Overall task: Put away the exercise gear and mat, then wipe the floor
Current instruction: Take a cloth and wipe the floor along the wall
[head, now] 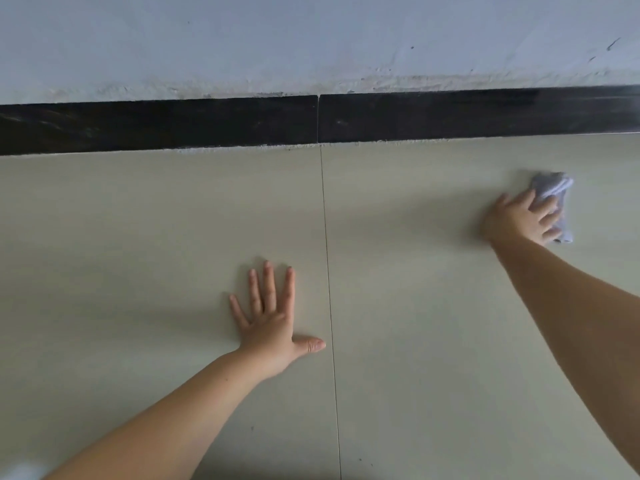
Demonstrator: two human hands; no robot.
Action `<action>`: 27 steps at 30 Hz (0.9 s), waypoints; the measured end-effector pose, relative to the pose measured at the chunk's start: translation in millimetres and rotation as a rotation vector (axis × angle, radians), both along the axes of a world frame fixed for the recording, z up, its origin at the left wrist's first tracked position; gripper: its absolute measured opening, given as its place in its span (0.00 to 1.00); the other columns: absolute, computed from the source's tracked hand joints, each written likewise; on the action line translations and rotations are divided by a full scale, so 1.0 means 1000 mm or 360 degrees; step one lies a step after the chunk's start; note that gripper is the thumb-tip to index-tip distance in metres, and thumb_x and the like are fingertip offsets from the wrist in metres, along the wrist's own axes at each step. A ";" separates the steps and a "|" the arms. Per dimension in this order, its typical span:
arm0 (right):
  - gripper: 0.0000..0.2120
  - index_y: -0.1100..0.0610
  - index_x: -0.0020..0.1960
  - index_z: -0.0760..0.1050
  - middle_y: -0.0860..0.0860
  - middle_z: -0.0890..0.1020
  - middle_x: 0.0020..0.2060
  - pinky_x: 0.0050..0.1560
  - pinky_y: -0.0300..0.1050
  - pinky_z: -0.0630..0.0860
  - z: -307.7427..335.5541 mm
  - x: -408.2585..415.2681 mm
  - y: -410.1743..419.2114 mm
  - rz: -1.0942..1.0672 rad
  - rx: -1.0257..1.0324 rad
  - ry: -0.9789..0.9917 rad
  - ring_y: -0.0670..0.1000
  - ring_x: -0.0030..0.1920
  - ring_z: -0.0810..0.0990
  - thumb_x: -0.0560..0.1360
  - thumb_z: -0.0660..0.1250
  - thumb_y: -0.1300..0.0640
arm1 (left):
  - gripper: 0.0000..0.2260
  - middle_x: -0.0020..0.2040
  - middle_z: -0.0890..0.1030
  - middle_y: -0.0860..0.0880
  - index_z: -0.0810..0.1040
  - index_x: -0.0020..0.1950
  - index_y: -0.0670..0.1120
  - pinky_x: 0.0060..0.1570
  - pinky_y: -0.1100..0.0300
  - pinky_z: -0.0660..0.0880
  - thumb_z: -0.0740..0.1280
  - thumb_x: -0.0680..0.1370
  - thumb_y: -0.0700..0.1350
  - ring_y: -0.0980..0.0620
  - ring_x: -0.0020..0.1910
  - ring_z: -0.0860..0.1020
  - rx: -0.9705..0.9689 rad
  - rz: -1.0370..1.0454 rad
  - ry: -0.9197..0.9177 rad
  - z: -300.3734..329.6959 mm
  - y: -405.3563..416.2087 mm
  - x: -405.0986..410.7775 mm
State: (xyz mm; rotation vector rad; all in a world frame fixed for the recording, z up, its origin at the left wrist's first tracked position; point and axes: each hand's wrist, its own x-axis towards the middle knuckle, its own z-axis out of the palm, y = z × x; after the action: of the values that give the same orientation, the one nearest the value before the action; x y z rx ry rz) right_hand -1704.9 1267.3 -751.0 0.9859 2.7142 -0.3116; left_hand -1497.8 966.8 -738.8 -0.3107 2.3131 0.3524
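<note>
My right hand presses a crumpled pale grey cloth against the beige tiled floor at the far right, fingers spread over the cloth. The cloth sticks out beyond my fingertips and below my little finger. My left hand lies flat on the floor near the middle, fingers straight and spread, thumb pointing right toward a thin grout line. It holds nothing. No exercise gear or mat is in view.
A black skirting strip runs along the base of a pale grey wall just beyond my hands. The floor tiles stretch left and toward me.
</note>
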 end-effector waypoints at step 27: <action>0.25 0.51 0.78 0.51 0.55 0.46 0.78 0.73 0.55 0.35 -0.013 0.057 -0.119 0.0879 -0.0095 0.0163 0.56 0.77 0.42 0.82 0.48 0.49 | 0.54 0.69 0.21 0.48 0.23 0.69 0.53 0.68 0.36 0.34 0.64 0.67 0.70 0.45 0.69 0.24 0.0049 0.0020 0.0186 -0.005 0.000 0.004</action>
State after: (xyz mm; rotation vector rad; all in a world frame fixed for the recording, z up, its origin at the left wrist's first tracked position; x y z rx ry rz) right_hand -1647.6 1148.6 -763.8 0.1828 2.9049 -0.3370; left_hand -1494.1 966.3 -743.6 -0.2967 2.4184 0.4219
